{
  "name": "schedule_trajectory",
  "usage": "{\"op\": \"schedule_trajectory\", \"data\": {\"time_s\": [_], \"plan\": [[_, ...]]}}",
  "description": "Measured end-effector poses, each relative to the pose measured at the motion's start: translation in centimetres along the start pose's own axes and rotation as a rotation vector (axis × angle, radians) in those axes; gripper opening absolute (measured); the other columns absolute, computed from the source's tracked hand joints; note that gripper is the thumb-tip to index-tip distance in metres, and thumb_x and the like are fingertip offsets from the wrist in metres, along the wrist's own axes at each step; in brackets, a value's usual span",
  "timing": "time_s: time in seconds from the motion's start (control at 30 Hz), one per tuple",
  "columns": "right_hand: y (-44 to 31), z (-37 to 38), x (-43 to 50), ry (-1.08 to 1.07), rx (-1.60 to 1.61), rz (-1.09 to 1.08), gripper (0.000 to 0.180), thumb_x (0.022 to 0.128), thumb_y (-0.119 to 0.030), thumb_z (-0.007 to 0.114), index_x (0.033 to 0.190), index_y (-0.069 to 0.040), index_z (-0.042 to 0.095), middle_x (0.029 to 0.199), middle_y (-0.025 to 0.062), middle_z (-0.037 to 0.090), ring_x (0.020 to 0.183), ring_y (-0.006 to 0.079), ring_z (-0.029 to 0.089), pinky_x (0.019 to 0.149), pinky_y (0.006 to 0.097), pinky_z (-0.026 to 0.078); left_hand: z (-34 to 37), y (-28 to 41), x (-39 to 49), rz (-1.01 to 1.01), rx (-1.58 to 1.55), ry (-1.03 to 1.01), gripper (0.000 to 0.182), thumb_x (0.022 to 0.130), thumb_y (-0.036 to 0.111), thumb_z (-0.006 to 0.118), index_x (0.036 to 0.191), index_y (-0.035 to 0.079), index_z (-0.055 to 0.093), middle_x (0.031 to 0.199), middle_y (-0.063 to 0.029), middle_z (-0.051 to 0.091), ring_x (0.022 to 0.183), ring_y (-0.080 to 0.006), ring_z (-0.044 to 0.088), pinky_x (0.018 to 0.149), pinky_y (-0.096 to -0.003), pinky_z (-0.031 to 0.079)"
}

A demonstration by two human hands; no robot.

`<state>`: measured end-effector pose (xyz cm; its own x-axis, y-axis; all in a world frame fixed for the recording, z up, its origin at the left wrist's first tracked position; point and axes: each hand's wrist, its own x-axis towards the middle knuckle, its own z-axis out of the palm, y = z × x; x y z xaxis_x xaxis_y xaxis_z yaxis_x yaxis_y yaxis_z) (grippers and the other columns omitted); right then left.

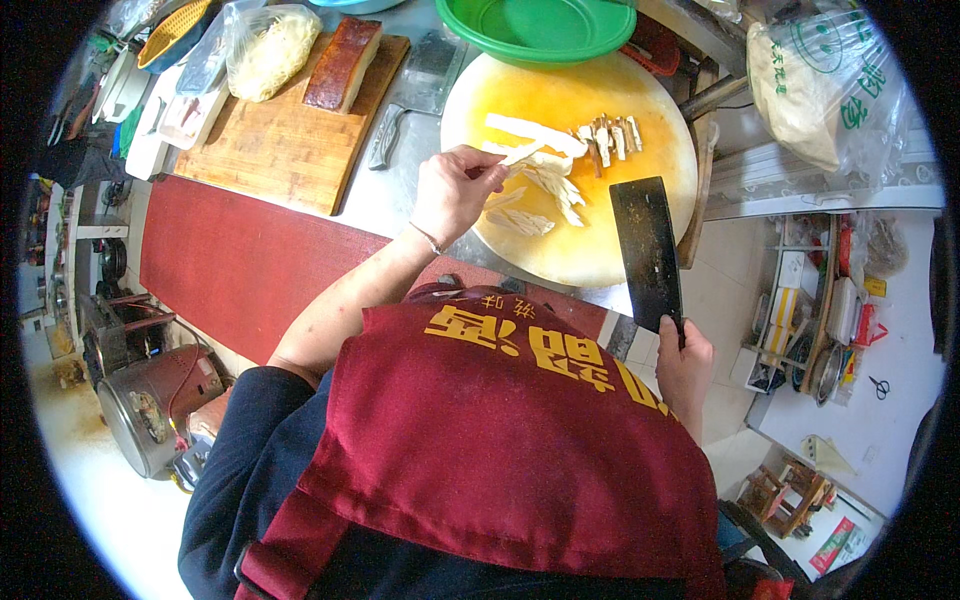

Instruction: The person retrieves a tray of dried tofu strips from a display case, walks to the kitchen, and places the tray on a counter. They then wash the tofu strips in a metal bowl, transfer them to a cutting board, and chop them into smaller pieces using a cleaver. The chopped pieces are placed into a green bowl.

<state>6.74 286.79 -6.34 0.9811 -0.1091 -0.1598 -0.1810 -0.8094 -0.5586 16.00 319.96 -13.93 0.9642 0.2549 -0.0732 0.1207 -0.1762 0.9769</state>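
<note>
My left hand [454, 191] pinches a pale torn strip of food [523, 153] above the left part of a round, yellow-stained chopping board [585, 255]. The strips look like mushroom, though I cannot be sure. Under and beside that hand lie more torn shreds [556, 196] and a flatter bunch of them [521, 220]. A long white strip [536, 133] lies farther back, and to its right is a row of short pieces with brownish edges [616, 139]. My right hand [685, 356] grips a dark cleaver [645, 247] by its handle, its blade over the board's right edge.
On the steel counter, a wooden board [262, 150] carries a browned slab of meat [343, 66] and a bag of noodles [276, 52]. A second cleaver [385, 136] lies between the boards. Behind stands a green basin [536, 30]; a filled plastic bag [802, 97] is at right.
</note>
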Motion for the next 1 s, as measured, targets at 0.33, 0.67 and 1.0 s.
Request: {"op": "schedule_trajectory", "data": {"time_s": [0.33, 0.67, 1.0], "plan": [[0.1, 0.3, -0.1, 0.019, 0.011, -0.003, 0.03, 0.093, -0.018, 0.062, 0.074, 0.004, 0.056, 0.059, 0.0184, 0.054, 0.05, 0.0204, 0.054, 0.05, 0.0369, 0.043, -0.2, 0.8, -0.1, 0.124, 0.234, -0.006, 0.017, 0.081, 0.013, 0.072, 0.091, -0.001, 0.073, 0.082, -0.0169, 0.071, 0.07, -0.0225, 0.072, 0.066, -0.03, 0.056], [-0.3, 0.1, 0.1, 0.003, -0.056, 0.013, 0.029, 0.092, -0.019, 0.063, 0.075, 0.004, 0.058, 0.064, 0.0219, 0.059, 0.056, 0.0307, 0.064, 0.053, 0.04, 0.046, -1.3, -1.1, 1.8, 0.241, 0.644, -0.083, 0.023, 0.082, 0.018, 0.07, 0.103, 0.007, 0.072, 0.09, -0.0169, 0.071, 0.078, -0.0269, 0.071, 0.073, -0.0357, 0.057], [-0.4, 0.1, 0.3, -0.002, -0.1, 0.023, 0.031, 0.092, -0.022, 0.063, 0.075, 0.003, 0.058, 0.066, 0.0222, 0.06, 0.057, 0.0345, 0.063, 0.054, 0.042, 0.046, -0.6, -0.1, 1.2, 0.254, 0.549, -0.127, 0.022, 0.082, 0.014, 0.071, 0.103, 0.006, 0.069, 0.093, -0.0175, 0.066, 0.081, -0.0346, 0.068, 0.074, -0.0386, 0.055]]}}
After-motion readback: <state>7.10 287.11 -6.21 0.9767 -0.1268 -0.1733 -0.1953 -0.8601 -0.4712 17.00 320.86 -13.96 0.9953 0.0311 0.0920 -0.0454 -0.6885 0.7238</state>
